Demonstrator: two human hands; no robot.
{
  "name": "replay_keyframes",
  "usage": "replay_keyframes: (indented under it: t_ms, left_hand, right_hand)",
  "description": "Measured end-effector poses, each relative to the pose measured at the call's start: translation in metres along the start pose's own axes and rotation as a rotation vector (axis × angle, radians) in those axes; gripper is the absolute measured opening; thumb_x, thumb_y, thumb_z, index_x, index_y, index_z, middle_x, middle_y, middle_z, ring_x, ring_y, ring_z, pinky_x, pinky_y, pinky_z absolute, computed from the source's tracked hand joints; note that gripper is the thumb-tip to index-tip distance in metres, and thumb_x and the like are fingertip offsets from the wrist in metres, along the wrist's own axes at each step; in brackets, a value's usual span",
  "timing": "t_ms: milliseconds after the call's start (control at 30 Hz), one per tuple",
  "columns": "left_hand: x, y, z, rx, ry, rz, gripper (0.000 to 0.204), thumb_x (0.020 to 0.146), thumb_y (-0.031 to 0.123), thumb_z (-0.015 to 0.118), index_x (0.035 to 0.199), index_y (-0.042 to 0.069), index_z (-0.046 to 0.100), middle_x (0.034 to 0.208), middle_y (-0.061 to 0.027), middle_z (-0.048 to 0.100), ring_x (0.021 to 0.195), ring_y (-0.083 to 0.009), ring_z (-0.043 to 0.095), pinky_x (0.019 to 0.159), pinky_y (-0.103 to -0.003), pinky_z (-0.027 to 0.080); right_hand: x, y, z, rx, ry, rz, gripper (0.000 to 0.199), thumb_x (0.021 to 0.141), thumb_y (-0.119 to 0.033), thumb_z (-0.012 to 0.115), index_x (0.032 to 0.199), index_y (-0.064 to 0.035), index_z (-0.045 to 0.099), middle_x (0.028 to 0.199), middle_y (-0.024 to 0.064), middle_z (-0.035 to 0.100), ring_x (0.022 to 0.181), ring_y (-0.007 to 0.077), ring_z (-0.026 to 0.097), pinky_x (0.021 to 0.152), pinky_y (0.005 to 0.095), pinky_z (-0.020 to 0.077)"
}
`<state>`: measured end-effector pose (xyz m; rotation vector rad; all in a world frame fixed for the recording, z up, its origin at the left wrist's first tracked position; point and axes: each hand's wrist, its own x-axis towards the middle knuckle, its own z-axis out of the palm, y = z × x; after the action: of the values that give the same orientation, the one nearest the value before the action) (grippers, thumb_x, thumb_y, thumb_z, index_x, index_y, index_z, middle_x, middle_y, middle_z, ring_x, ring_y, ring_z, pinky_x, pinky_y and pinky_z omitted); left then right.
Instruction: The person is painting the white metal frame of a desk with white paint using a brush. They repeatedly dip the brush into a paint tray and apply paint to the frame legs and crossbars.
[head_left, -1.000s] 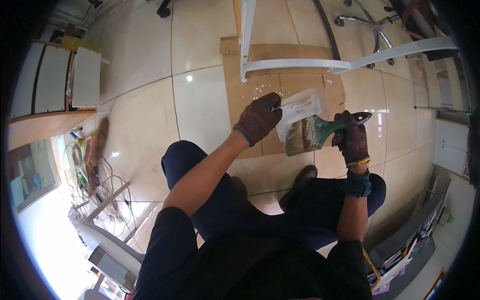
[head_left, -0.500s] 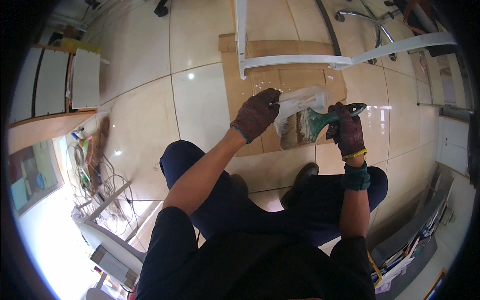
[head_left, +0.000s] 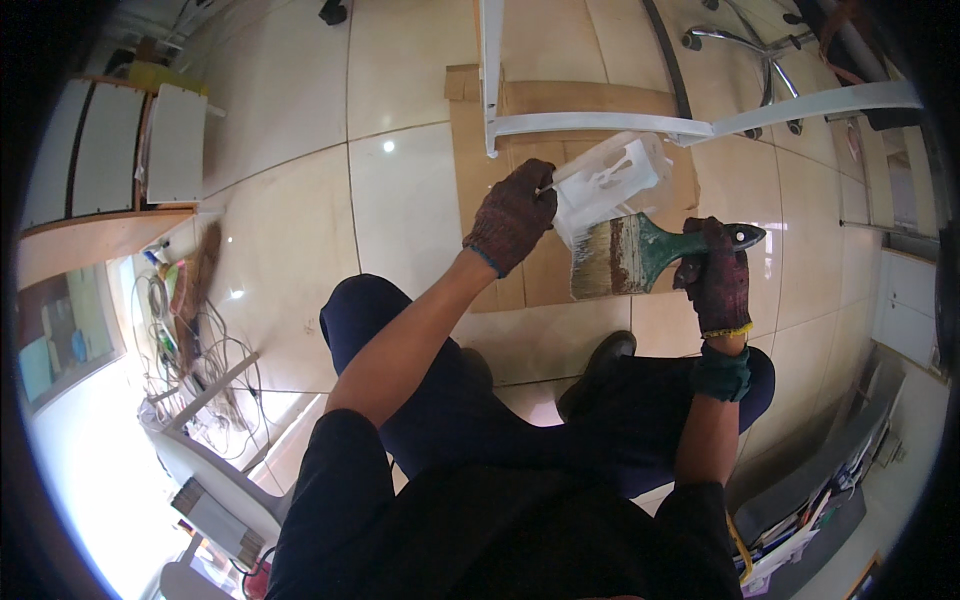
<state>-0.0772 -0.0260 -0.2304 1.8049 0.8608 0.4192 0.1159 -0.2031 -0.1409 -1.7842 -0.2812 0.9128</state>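
Note:
My left hand (head_left: 512,215), in a dark red work glove, is closed on the near left rim of a translucent plastic container (head_left: 600,190). White paint lies inside it and streaks its walls. In my right hand (head_left: 716,275), gloved in dark red with a yellow cuff, is the green handle of a wide paintbrush (head_left: 650,255). The brush points left, its bristles stained brownish and whitish. The bristles overlap the container's near edge; whether they touch it I cannot tell.
Flattened cardboard (head_left: 480,150) covers the floor tiles beneath my hands. A white metal frame (head_left: 600,124) stands over its far part. Wheeled chair legs (head_left: 765,50) are at the far right. Tangled cables (head_left: 200,350) lie on the left, near a cabinet (head_left: 120,150).
The container has tipped so that more of its painted inside shows. My right hand has moved right and slightly nearer with the brush. My left hand has barely moved.

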Motion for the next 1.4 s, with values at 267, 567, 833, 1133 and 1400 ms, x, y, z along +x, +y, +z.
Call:
replay_keyframes:
  t_ms: [267,567,833,1133,1400]
  left_hand:
    - [0.004,-0.001,0.002,-0.06,0.138,-0.041,0.023,0.084,0.014,0.053,0.104,0.001,0.054,0.09,-0.0205,0.062,0.078,-0.0331,0.063,0.068,-0.04,0.05]
    - [0.009,-0.007,-0.002,0.011,0.123,-0.073,0.025,0.084,0.012,0.054,0.105,-0.001,0.053,0.089,-0.0173,0.062,0.066,-0.0227,0.065,0.061,-0.035,0.052]
    - [0.013,-0.009,-0.001,-0.084,0.17,-0.125,0.024,0.084,0.013,0.054,0.102,-0.003,0.052,0.089,-0.0183,0.061,0.071,-0.0251,0.068,0.06,-0.036,0.054]
    - [0.015,-0.002,-0.015,-0.059,0.159,-0.157,0.025,0.083,0.012,0.055,0.103,-0.003,0.052,0.09,-0.0195,0.061,0.072,-0.0265,0.067,0.062,-0.035,0.057]
    - [0.018,-0.005,-0.013,-0.17,0.156,-0.217,0.026,0.082,0.011,0.054,0.103,-0.004,0.052,0.092,-0.0197,0.062,0.074,-0.0272,0.068,0.062,-0.035,0.058]
  right_hand:
    - [0.002,0.002,-0.008,0.042,0.063,-0.024,0.035,0.09,-0.038,0.057,0.097,-0.0045,0.063,0.063,0.0035,0.058,0.042,0.01,0.052,0.035,0.0208,0.0359]
    - [-0.006,-0.009,-0.009,-0.067,0.053,-0.16,0.036,0.091,-0.038,0.056,0.101,-0.0048,0.062,0.063,0.0039,0.058,0.044,0.0097,0.054,0.036,0.0206,0.0363]
    - [-0.02,0.004,0.014,-0.155,-0.173,-0.315,0.029,0.091,-0.03,0.059,0.106,-0.0052,0.06,0.077,0.0026,0.061,0.061,0.0095,0.056,0.053,0.0239,0.0436]
    - [-0.012,0.01,0.003,-0.154,-0.131,-0.343,0.033,0.09,-0.035,0.058,0.105,-0.006,0.061,0.088,0.0042,0.063,0.056,0.0093,0.057,0.046,0.0217,0.0422]
    - [-0.005,0.008,0.009,-0.097,-0.079,-0.195,0.032,0.091,-0.035,0.057,0.104,-0.0067,0.062,0.081,0.0045,0.064,0.052,0.0095,0.057,0.041,0.0205,0.0391]
